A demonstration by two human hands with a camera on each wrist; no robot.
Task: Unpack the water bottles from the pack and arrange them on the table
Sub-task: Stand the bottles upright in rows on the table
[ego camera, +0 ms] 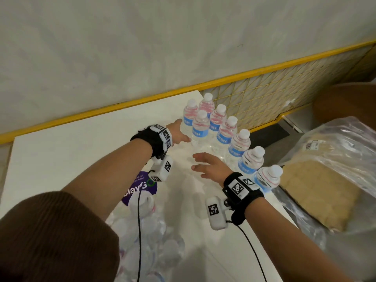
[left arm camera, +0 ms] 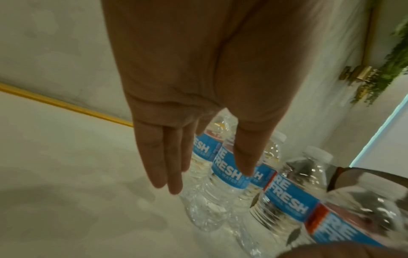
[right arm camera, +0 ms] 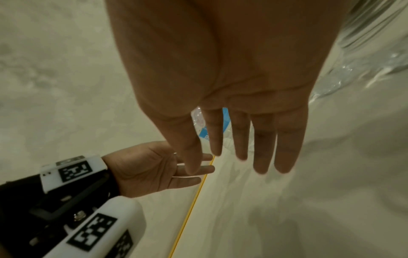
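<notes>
While both hands hover over the white surface (ego camera: pixel 61 151), neither one is holding anything, so we've got two free hands at this point. Our left hand (ego camera: pixel 179 133) is reaching toward the far group of water bottles (ego camera: pixel 218 127), fingers (left arm camera: pixel 163 157) straight and close together, thumb apart from them; in the head view it sits right next to the nearest bottle (ego camera: pixel 200 127) of the back cluster, but we honestly can't tell if it's touching it or just beside it. Our right hand (ego camera: pixel 210 165) is a bit closer to us, palm down, fingers (right arm camera: pixel 262 139) spread and relaxed above a bare patch of the surface. The bottles all stand upright with white caps and blue labels, and we count eight: a small bunch at the far corner, then a line running along the right edge toward us, with the closest one (ego camera: pixel 268 177) just past our right wrist. The plastic pack (ego camera: pixel 146 231) sits near us on the left, under our left forearm, clear wrap with a purple printed patch, and more white caps show through it, though it's too blurry to count them. Off the right edge there's a clear plastic bag (ego camera: pixel 335 159) with something tan inside. A yellow-framed wire grid panel (ego camera: pixel 284 88) runs behind the bottles against the pale wall (ego camera: pixel 142 47).
</notes>
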